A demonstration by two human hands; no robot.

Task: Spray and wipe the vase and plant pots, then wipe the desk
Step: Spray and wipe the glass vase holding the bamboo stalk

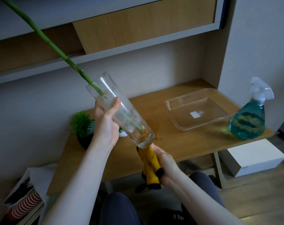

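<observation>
Two hands are engaged: the vase [121, 111], tilted over the desk [178, 140], is gripped by the left hand [105, 122]; its base is wiped with a cloth [150, 166] clenched in the right hand [165, 164]. Pots at 9 o'clock likely follow.

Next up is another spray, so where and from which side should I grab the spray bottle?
Grip the spray bottle by its narrow neck just under the white trigger head, not the bulging blue body. It stands upright at the desk's right end with the nozzle pointing right, so come in from the left, clear of the plastic tray.
</observation>
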